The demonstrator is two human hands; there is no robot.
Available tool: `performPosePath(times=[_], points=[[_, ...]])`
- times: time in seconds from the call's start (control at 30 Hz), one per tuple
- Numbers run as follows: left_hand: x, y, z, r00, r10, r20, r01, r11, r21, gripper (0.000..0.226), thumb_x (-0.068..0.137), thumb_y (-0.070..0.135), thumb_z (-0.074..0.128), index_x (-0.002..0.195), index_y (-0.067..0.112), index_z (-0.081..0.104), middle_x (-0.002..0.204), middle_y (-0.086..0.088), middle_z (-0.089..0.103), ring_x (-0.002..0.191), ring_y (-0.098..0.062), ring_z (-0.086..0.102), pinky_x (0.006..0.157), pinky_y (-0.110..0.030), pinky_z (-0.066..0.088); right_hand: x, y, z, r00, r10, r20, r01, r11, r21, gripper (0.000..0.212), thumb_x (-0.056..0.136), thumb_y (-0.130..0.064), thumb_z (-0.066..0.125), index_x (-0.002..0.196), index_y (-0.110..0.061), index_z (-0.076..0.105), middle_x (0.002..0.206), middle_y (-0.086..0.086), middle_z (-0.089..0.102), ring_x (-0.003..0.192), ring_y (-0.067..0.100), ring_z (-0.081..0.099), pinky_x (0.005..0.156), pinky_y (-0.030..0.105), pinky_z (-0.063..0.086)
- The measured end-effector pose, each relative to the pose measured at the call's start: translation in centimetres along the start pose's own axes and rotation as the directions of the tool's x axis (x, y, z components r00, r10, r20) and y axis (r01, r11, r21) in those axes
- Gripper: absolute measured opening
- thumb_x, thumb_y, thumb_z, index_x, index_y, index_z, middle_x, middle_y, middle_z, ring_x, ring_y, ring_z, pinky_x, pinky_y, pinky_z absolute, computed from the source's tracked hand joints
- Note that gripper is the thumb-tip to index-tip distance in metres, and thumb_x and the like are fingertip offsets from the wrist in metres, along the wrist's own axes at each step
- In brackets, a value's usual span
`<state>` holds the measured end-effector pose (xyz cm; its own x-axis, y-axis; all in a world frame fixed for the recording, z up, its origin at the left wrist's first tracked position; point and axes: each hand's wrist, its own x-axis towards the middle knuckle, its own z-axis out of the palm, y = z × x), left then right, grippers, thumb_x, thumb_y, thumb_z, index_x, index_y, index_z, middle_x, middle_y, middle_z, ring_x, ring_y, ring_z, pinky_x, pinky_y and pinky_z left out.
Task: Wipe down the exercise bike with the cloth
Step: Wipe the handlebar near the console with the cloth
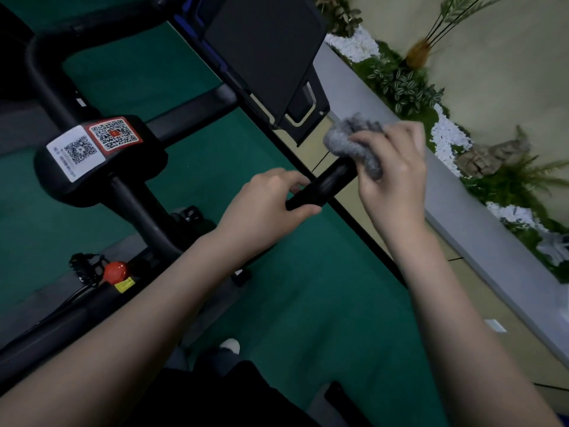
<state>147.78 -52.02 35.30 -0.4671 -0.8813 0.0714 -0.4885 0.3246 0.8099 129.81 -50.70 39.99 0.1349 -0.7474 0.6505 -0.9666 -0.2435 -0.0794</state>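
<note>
The black exercise bike (101,167) fills the left and centre, with two QR stickers on its handlebar hub and a dark screen (261,50) at the top. My left hand (264,208) grips the black handlebar end (326,186) from the left. My right hand (397,174) holds a bunched grey cloth (348,137) against the tip of that same handlebar end, fingers curled over the cloth.
A red knob (115,271) and a pedal (86,266) sit low on the frame at the left. Green floor matting (323,303) lies under the bike. A grey ledge (462,211) with plants and white pebbles runs along the right wall.
</note>
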Motion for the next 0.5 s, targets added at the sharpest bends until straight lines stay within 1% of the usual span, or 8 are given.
performPosePath(times=[0.07, 0.13, 0.17, 0.2, 0.27, 0.33, 0.4, 0.5], points=[[0.1, 0.0, -0.1, 1.0, -0.001, 0.008, 0.001, 1.0, 0.003, 0.042, 0.082, 0.044, 0.068, 0.119, 0.024, 0.061, 0.109, 0.004, 0.062, 0.086, -0.008, 0.049, 0.081, -0.029, 0.046, 0.6, -0.3, -0.5, 0.968, -0.112, 0.223, 0.112, 0.994, 0.011, 0.015, 0.084, -0.002, 0.064, 0.098, 0.001, 0.069, 0.094, 0.015, 0.065, 0.093, 0.03, 0.048, 0.08, 0.027, 0.034], [0.2, -0.1, -0.2, 1.0, 0.003, 0.014, -0.003, 1.0, 0.009, 0.043, 0.082, 0.045, 0.068, 0.119, 0.023, 0.061, 0.11, 0.003, 0.063, 0.086, -0.009, 0.049, 0.082, -0.031, 0.047, 1.8, -0.6, -0.9, 0.882, -0.189, 0.431, 0.198, 0.98, 0.025, 0.016, 0.083, -0.002, 0.066, 0.099, -0.001, 0.069, 0.092, 0.014, 0.065, 0.093, 0.033, 0.051, 0.079, 0.033, 0.038], [0.2, -0.1, -0.2, 1.0, 0.002, 0.015, -0.002, 1.0, 0.007, 0.043, 0.082, 0.045, 0.068, 0.119, 0.024, 0.061, 0.11, 0.003, 0.063, 0.086, -0.009, 0.049, 0.083, -0.033, 0.048, 2.5, -0.7, -0.9, 0.847, -0.199, 0.494, 0.215, 0.976, 0.025, 0.016, 0.083, -0.002, 0.066, 0.098, -0.002, 0.069, 0.09, 0.014, 0.065, 0.093, 0.034, 0.052, 0.078, 0.035, 0.039], [0.2, -0.2, -0.2, 1.0, -0.001, 0.015, 0.001, 1.0, 0.0, 0.042, 0.082, 0.044, 0.068, 0.118, 0.024, 0.061, 0.109, 0.003, 0.063, 0.086, -0.01, 0.049, 0.084, -0.034, 0.049, 3.3, -0.7, -1.0, 0.826, -0.188, 0.531, 0.211, 0.977, 0.017, 0.015, 0.083, -0.003, 0.065, 0.098, -0.002, 0.069, 0.09, 0.015, 0.065, 0.093, 0.034, 0.052, 0.077, 0.036, 0.039], [0.1, -0.3, 0.0, 1.0, -0.01, 0.015, 0.01, 1.0, -0.022, 0.041, 0.082, 0.044, 0.069, 0.117, 0.025, 0.062, 0.108, 0.004, 0.063, 0.086, -0.011, 0.05, 0.084, -0.035, 0.05, 4.7, -0.8, -1.1, 0.822, -0.12, 0.556, 0.167, 0.985, -0.036, 0.016, 0.084, -0.005, 0.064, 0.099, -0.004, 0.068, 0.093, 0.016, 0.064, 0.095, 0.033, 0.05, 0.076, 0.036, 0.039], [0.1, -0.3, 0.1, 1.0, -0.013, 0.013, 0.014, 0.999, -0.049, 0.039, 0.081, 0.043, 0.07, 0.115, 0.025, 0.063, 0.106, 0.005, 0.062, 0.086, -0.012, 0.052, 0.084, -0.035, 0.049, 5.5, -0.9, -0.9, 0.815, -0.05, 0.578, 0.132, 0.986, -0.102, 0.019, 0.084, -0.008, 0.063, 0.102, -0.007, 0.067, 0.097, 0.016, 0.064, 0.1, 0.032, 0.05, 0.079, 0.037, 0.041], [0.2, -0.3, 0.1, 1.0, -0.018, 0.004, 0.018, 0.997, -0.072, 0.038, 0.08, 0.041, 0.071, 0.113, 0.025, 0.064, 0.105, 0.004, 0.063, 0.085, -0.012, 0.052, 0.084, -0.034, 0.049, 6.0, -1.5, -0.4, 0.747, -0.028, 0.665, 0.136, 0.984, -0.112, 0.023, 0.084, -0.012, 0.064, 0.107, -0.011, 0.068, 0.102, 0.015, 0.066, 0.105, 0.033, 0.053, 0.085, 0.041, 0.046], [0.3, -0.4, 0.1, 1.0, -0.03, -0.001, 0.03, 0.995, -0.094, 0.037, 0.079, 0.041, 0.072, 0.112, 0.025, 0.065, 0.105, 0.003, 0.064, 0.084, -0.012, 0.052, 0.082, -0.031, 0.048, 6.5, -2.7, 0.2, 0.593, -0.033, 0.805, 0.141, 0.988, -0.064, 0.025, 0.086, -0.021, 0.065, 0.111, -0.017, 0.068, 0.103, 0.013, 0.068, 0.104, 0.03, 0.059, 0.086, 0.041, 0.048]])
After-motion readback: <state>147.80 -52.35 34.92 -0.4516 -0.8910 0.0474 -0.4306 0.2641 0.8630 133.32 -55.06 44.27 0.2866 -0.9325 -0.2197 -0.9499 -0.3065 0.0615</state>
